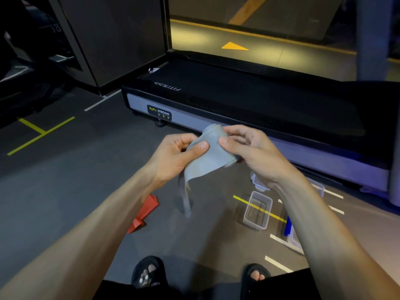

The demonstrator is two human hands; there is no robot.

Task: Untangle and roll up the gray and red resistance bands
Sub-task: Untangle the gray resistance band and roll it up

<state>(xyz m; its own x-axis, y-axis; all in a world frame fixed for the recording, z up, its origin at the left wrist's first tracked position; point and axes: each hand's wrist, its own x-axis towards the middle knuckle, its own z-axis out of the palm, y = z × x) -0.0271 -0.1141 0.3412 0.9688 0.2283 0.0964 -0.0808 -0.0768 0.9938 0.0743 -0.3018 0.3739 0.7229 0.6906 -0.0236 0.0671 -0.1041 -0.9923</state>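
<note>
A gray resistance band (208, 158) is held up in front of me, partly wound into a roll at its top. Its loose tail hangs down, blurred, toward the floor. My left hand (177, 156) pinches the band's left side between thumb and fingers. My right hand (249, 151) grips the rolled part from the right, thumb on the front. The red resistance band (145, 212) lies crumpled on the dark floor below my left forearm, partly hidden by it.
A black treadmill (249, 105) stands just beyond my hands. A clear plastic container (257, 210) sits on the floor to the right, with a lid (258, 181) and another box with blue contents (289, 227) near my right arm. My sandalled feet (149, 272) are at the bottom.
</note>
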